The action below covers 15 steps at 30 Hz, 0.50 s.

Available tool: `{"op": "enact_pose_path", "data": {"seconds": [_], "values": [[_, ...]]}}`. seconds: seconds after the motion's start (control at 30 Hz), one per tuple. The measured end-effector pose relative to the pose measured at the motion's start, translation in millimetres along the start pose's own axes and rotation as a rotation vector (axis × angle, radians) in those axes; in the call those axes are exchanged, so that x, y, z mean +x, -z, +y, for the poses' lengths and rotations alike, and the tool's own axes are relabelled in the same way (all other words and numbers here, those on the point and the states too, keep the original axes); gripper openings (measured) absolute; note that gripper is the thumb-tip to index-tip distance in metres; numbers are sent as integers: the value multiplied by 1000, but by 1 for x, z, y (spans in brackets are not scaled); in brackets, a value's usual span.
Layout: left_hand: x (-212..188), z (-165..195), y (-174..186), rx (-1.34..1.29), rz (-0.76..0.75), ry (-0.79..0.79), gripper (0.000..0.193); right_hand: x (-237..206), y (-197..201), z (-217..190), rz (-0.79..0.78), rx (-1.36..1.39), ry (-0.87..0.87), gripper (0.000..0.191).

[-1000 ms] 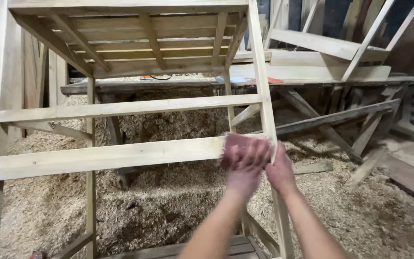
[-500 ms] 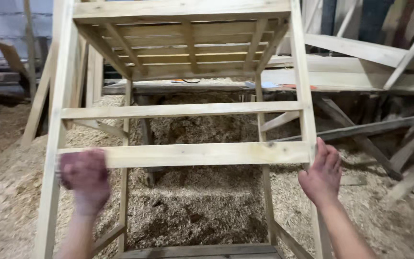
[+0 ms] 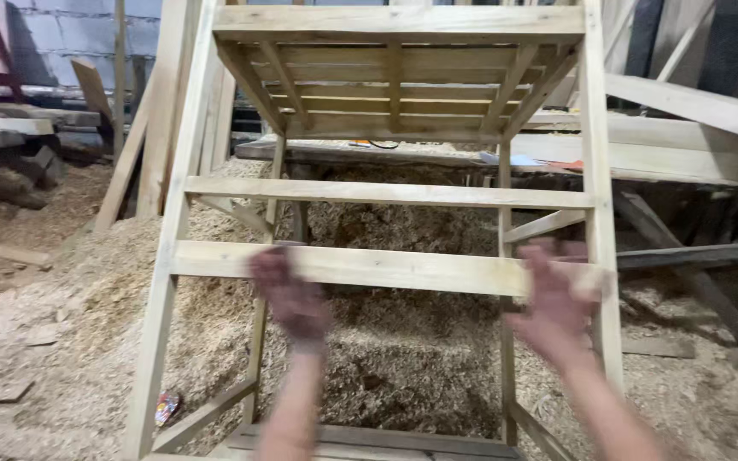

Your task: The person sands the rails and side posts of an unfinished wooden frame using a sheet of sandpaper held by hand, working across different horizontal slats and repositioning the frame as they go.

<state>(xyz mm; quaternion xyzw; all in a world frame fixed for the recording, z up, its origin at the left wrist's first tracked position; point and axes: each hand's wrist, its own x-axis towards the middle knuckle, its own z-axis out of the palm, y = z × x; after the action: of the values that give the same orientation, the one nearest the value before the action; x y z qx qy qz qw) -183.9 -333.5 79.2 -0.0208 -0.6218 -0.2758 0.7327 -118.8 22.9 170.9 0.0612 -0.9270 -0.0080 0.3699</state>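
Note:
A tall pale wooden frame (image 3: pixel 386 195) stands before me, with a slatted shelf on top, two cross rails and slanted legs. My left hand (image 3: pixel 290 297) is blurred in front of the lower rail (image 3: pixel 386 268), fingers spread and holding nothing. My right hand (image 3: pixel 553 303) hovers open near the same rail's right end, beside the right leg (image 3: pixel 601 213). Whether either hand touches the wood cannot be told through the blur. Both forearms rise from the bottom edge.
Sawdust (image 3: pixel 386 376) covers the floor in heaps. A workbench (image 3: pixel 642 162) runs behind the frame, with planks leaning at right. Boards (image 3: pixel 138 137) lean against a block wall at left. A small colourful scrap (image 3: pixel 166 406) lies by the left leg.
My hands were joined at the right leg, then swung wide apart, and now have come inward toward the lower rail. The view shifted so the frame sits more centred.

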Motion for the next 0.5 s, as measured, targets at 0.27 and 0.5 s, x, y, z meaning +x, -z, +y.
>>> {"op": "enact_pose_path", "data": {"seconds": [0.27, 0.5], "values": [[38, -72, 53, -106, -191, 381, 57, 18, -32, -57, 9, -155, 149, 76], [-4, 11, 18, 68, -100, 6, 67, 20, -34, -59, -90, -143, 116, 67]]}}
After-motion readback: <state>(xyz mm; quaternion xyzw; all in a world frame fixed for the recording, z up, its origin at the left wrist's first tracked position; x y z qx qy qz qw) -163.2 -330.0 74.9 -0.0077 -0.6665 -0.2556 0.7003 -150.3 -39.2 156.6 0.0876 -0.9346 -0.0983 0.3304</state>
